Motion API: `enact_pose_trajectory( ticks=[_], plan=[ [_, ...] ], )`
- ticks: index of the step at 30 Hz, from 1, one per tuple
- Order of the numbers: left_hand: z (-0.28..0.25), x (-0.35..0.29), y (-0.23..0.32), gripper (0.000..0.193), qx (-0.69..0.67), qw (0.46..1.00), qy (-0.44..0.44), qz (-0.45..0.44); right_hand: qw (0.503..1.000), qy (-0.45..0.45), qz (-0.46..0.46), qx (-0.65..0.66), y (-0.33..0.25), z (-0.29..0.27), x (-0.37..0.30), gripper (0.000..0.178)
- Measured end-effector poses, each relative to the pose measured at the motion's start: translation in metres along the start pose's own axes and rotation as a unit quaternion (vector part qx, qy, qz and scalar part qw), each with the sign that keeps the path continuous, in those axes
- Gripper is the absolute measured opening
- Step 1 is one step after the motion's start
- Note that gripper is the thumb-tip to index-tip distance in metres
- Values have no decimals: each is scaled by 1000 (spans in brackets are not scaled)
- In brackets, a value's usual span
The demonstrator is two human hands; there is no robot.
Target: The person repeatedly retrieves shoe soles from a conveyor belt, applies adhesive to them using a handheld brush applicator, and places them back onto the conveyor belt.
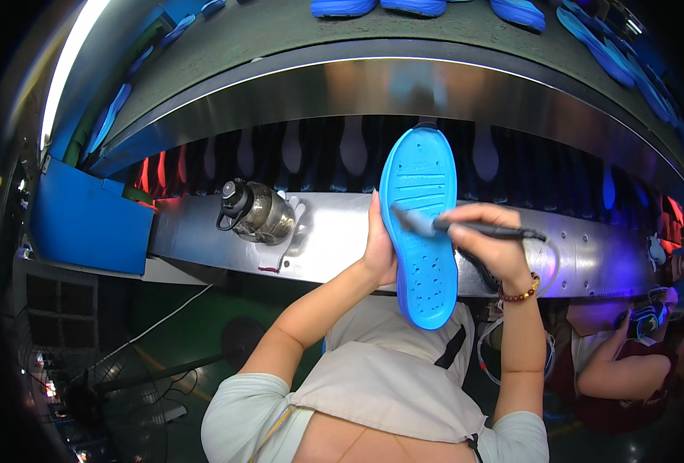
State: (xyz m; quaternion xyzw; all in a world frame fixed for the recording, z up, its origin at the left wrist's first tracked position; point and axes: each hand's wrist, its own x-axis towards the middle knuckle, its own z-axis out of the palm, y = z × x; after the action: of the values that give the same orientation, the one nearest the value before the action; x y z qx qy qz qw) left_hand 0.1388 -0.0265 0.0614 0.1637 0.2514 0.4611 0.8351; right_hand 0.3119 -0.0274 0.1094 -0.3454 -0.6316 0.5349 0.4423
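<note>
1. Sole (427, 270) is held up over the near edge of the bench (342, 247). Left hand (382, 251) grips its left edge; right hand (495, 243) is closed round the brush (418, 224).
2. Risk: one-sided hold; firm brush pressure could twist the sole or tip it from the grip.
3. Risk: the pale hose (556, 261) bends near the right wrist; snagging could jerk the stroke. Uneven strokes could miss grooves.
4. Sole: blue, probably flexible; raised rim, crosswise ridges, pitted lower end. Brush: dark slim handle, pale blurred head; contact cannot be told.
5. Bench: smooth, reflective metal. Bottle (261, 214): rounded, translucent, beside a limp pale glove (276, 253).
</note>
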Motion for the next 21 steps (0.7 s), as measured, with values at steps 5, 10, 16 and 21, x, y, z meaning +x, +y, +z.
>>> enact_pose_trajectory(
  ticks=[5, 10, 16, 21],
  plan=[
    [-2, 4, 6, 99, 24, 991, -83, 102, 992, -80, -88, 45, -1, -3, -10, 19],
    [0, 10, 15, 104, 20, 976, -65, 209, 983, -92, -118, -107, 2, -1, -14, 24],
    [16, 11, 26, 106, -29, 967, -33, 251, 994, -13, -80, -69, 12, -6, -21, 22],
    [10, 5, 40, 106, -21, 961, -92, 259, 991, -119, -57, 28, 6, -13, -40, 22]
  ],
)
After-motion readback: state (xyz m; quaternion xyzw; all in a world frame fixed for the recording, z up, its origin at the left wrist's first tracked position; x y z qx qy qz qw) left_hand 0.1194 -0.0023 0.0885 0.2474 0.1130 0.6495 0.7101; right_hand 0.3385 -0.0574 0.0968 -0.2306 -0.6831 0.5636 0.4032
